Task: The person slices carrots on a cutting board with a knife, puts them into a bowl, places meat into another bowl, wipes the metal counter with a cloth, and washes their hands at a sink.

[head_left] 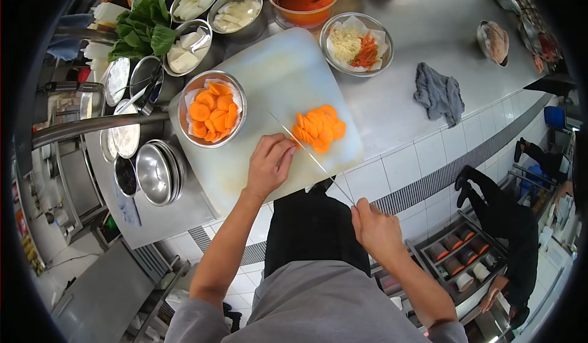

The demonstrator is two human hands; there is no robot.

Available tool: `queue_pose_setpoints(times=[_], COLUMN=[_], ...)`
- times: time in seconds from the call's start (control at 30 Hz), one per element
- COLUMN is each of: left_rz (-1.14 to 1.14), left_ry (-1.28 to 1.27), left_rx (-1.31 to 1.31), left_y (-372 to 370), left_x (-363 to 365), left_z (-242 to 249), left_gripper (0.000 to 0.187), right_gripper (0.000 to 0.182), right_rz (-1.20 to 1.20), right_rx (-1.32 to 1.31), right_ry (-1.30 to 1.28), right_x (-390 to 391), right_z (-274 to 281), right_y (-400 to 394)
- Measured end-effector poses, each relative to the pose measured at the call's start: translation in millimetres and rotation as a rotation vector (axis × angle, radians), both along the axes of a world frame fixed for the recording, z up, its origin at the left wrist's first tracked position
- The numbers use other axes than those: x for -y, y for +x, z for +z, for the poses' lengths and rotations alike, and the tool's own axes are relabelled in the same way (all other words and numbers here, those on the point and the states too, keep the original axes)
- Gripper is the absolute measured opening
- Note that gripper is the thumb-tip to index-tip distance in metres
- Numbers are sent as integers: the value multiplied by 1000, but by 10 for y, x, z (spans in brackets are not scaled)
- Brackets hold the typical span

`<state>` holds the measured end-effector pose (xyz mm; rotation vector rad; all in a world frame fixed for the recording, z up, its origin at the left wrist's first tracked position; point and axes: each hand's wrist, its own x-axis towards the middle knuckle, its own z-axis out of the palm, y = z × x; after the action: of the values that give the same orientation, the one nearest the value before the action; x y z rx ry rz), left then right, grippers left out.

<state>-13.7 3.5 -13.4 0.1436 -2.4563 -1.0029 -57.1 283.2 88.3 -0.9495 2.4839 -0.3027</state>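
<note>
My right hand [378, 231] is closed around the handle of a kitchen knife [315, 160], whose long thin blade points up and left across the white cutting board [245, 177]. At the left side of the blade, the bent fingertips of my left hand [269, 162] pinch a small end of carrot against the board; most of it is hidden by the fingers. Just beyond the blade lies a heap of overlapping carrot slices [318, 127]. A metal bowl [242, 120] lined with paper stands at the board's left side, full of round carrot slices [213, 111].
Stacked metal bowls [160, 173] sit left of the board. Behind are leafy greens [147, 27], a bowl of white chunks [188, 50], a tub of red sauce [304, 3] and a bowl of minced garlic [346, 41]. A grey cloth [438, 94] lies right. Another person [511, 239] is farther right.
</note>
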Motion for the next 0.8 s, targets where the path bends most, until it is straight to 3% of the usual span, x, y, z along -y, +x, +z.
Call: queue_pose_setpoints(times=[0.37, 0.7, 0.8], left_rz=[-17, -59, -38], left_ry=[-24, -3, -3], left_rx=[8, -6, 7], left_y=[14, 23, 36], left_x=[10, 54, 25], left_z=[-29, -51, -60], left_gripper=[25, 31, 31], right_gripper=[18, 21, 23], right_rz=[6, 42, 15], right_rx=[38, -33, -1], right_ry=[72, 36, 21], right_x=[-159, 84, 68], right_z=[223, -386, -334], right_y=[59, 3, -22])
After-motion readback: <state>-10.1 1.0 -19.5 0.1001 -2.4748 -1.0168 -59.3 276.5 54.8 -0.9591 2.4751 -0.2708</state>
